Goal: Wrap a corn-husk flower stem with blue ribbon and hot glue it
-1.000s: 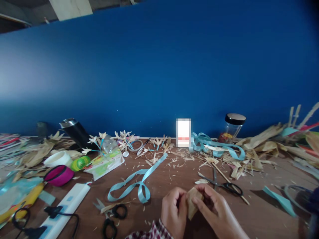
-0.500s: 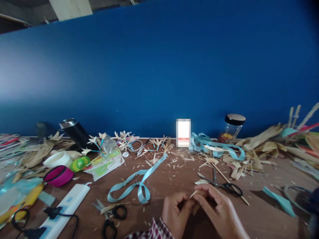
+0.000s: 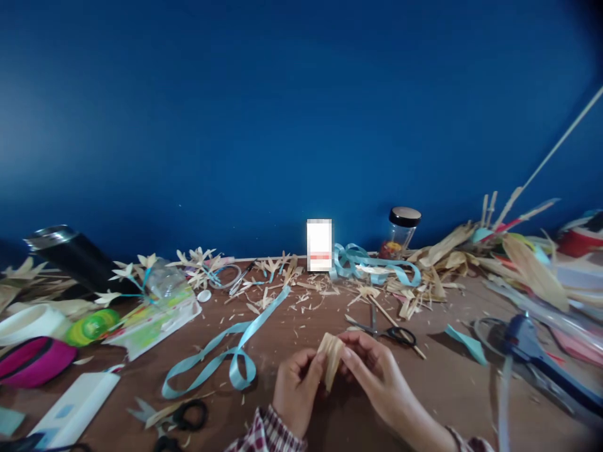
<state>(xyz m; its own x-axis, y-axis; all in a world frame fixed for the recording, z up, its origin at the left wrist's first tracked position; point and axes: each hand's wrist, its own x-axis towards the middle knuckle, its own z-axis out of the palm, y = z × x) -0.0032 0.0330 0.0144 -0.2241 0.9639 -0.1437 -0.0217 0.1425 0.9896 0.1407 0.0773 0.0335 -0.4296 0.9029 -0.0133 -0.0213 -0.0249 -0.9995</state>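
Between my two hands is a pale, folded strip of dried corn husk, held upright over the table. My left hand pinches its left edge between thumb and fingers. From the other side, my right hand grips the right edge, thumb toward me. Just beyond my right hand lie scissors with black handles, their blades spread. A second pair of black-handled scissors rests to the left with a husk scrap across it. A light blue ribbon loops on the table beyond my left hand.
Husk flowers and scraps line the back by the blue wall. A lidded jar stands at the back right. A blue glue gun lies at right. A black flask, magenta roll and white power strip are at left.
The view has turned to the right, bringing the glue gun into sight. The husk piece, earlier mostly hidden with a thin edge showing, now faces me broadside between both hands.
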